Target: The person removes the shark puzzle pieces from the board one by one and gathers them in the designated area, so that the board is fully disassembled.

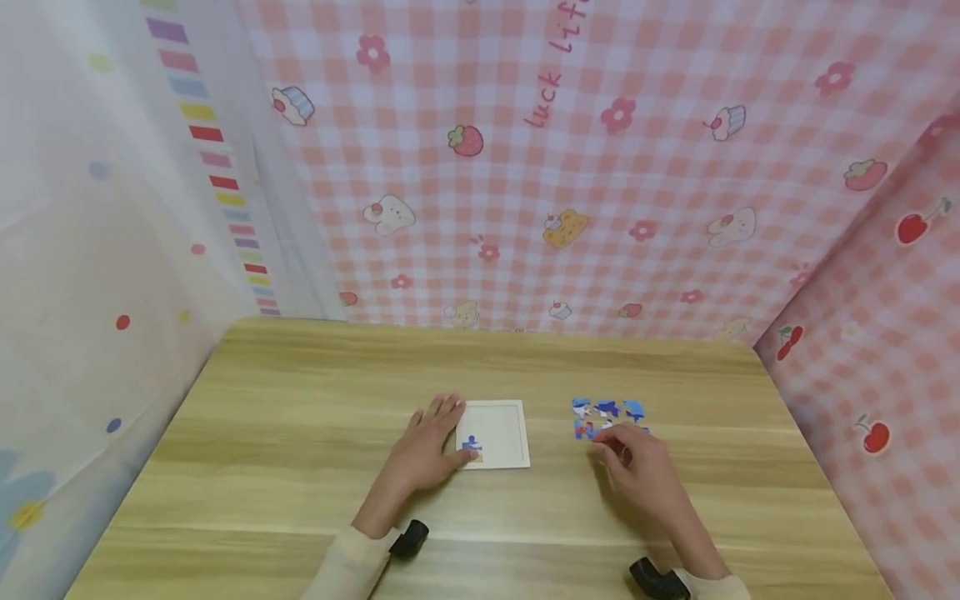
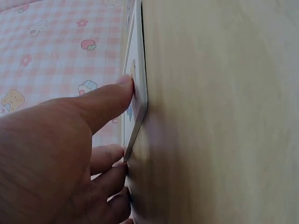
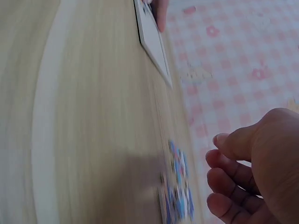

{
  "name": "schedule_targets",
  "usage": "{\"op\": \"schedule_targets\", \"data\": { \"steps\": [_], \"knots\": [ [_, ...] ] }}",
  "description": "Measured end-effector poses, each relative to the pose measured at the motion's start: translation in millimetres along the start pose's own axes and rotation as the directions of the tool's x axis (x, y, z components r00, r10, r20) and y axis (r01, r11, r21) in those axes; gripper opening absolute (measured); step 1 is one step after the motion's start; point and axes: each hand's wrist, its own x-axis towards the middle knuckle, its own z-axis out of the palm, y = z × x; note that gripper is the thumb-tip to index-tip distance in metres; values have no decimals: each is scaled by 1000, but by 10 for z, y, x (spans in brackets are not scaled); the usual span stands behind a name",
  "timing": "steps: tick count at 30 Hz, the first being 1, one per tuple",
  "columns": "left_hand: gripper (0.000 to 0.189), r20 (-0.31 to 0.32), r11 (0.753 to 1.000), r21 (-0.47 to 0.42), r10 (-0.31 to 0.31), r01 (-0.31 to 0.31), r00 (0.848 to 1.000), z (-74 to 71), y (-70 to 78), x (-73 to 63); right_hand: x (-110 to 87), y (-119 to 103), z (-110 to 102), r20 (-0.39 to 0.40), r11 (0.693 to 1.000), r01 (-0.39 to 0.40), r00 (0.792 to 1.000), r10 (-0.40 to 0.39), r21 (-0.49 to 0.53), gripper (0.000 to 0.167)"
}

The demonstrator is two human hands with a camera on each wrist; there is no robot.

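A white puzzle tray (image 1: 501,433) lies flat on the wooden table. In its lower left corner is a small patch of blue and yellow puzzle pieces (image 1: 472,443). My left hand (image 1: 426,448) rests along the tray's left edge; its thumb (image 2: 110,99) presses on the face, the other fingers lie by the edge. Loose blue, white and red puzzle pieces (image 1: 607,408) are spread to the right of the tray. Over their near side hovers my right hand (image 1: 641,467), thumb and fingers bent. In the right wrist view its fingertips (image 3: 216,158) hold nothing visible.
The wooden table (image 1: 300,400) stretches around the tray and pieces. Behind it hangs a pink checked cloth (image 1: 510,183), with a white dotted cloth (image 1: 90,250) on the left. Black wrist devices (image 1: 411,540) sit at both cuffs.
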Motion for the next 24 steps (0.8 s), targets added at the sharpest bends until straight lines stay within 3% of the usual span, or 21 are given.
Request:
{"op": "schedule_targets", "data": {
  "steps": [6,11,18,24],
  "knots": [
    [82,34,1000,10,4,-4,999,-67,-17,-4,93,-169,171,9,997,23,1000,-23,72,16],
    [91,47,1000,21,8,-9,999,-104,-23,-14,176,-318,309,85,997,-35,996,29,68,18],
    [99,88,1000,31,2,-5,996,-132,-23,-31,298,-568,504,179,987,-30,984,1,160,23],
    [99,105,998,59,-4,-2,994,-136,11,-18,365,-753,723,258,975,-88,966,33,203,23]
  ]
}}
